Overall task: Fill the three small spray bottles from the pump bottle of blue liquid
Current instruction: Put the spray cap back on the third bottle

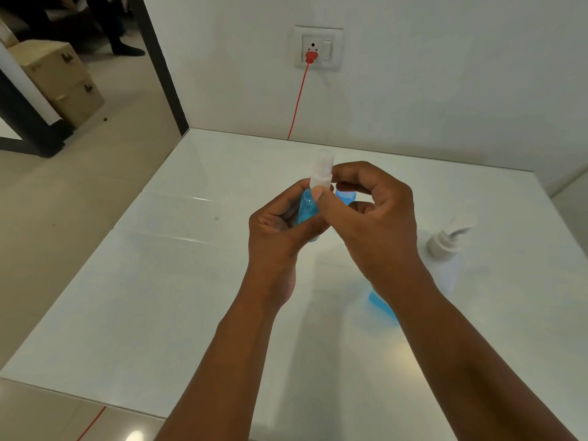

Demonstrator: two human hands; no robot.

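Head view: a small spray bottle (308,209), blue liquid showing in it, is held above the worktop (178,281), its body gripped by the curled fingers of the left hand (280,230) while its white spray cap (322,171) is pinched by the right hand (375,214). If the cap is seated crooked or the tilted bottle is squeezed, liquid could be spilled. A second blue bottle (345,196) just behind the hands and the pump bottle (445,259) beside the right wrist could be knocked over on lowering.
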